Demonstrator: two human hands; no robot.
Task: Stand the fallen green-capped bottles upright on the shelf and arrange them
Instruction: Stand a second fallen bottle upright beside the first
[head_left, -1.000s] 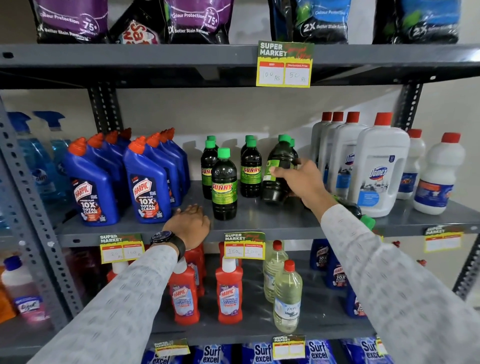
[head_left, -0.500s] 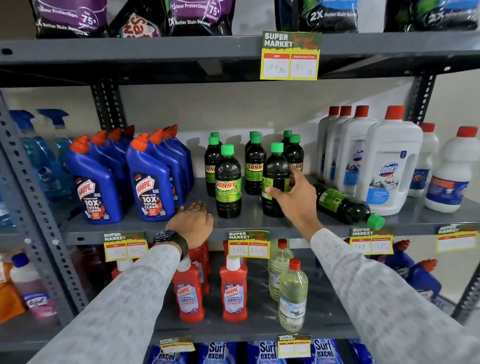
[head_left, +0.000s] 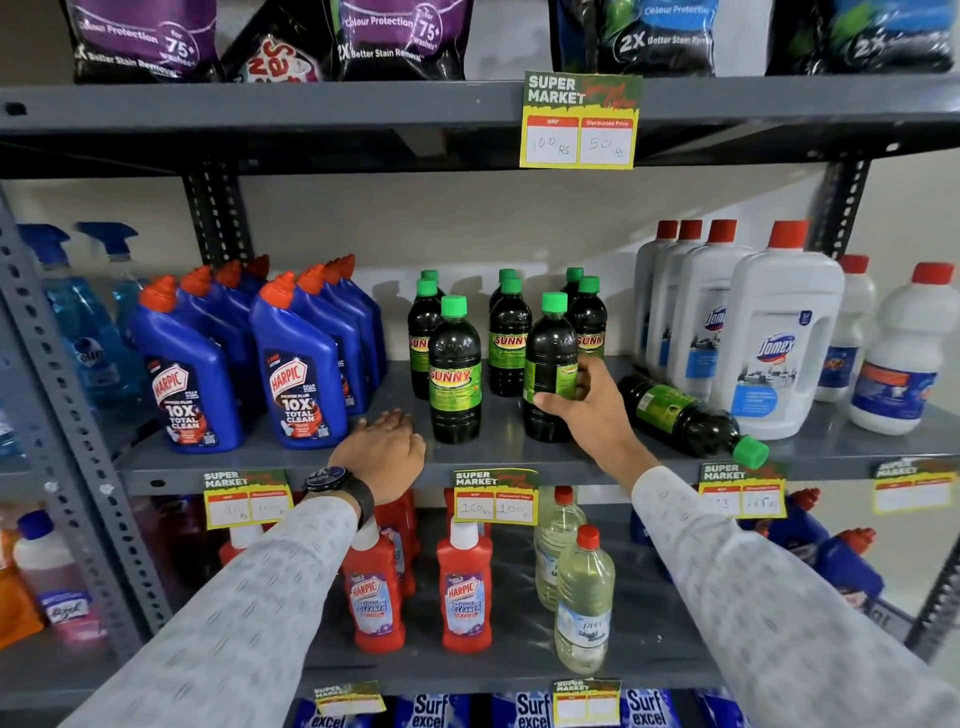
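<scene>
Several dark green-capped bottles stand upright in the middle of the grey shelf (head_left: 519, 457). My right hand (head_left: 589, 402) grips the lower body of the front right upright bottle (head_left: 548, 358), which stands on the shelf. Another upright bottle (head_left: 454, 371) stands at the front left of the group, with more behind. One green-capped bottle (head_left: 685, 418) lies on its side to the right of my hand, cap pointing toward the shelf's front edge. My left hand (head_left: 384, 449) rests flat on the shelf edge, holding nothing, a watch on its wrist.
Blue Harpic bottles (head_left: 298, 374) fill the shelf left of the group. Large white Domex bottles (head_left: 779, 338) stand right behind the fallen bottle. Price tags (head_left: 493, 496) hang on the shelf edge. Red Harpic bottles (head_left: 462, 592) and clear bottles stand on the shelf below.
My right hand set the tilted bottle upright at the front right of the group and moved down to its lower body. The fallen bottle came into view. My left hand stayed on the shelf edge.
</scene>
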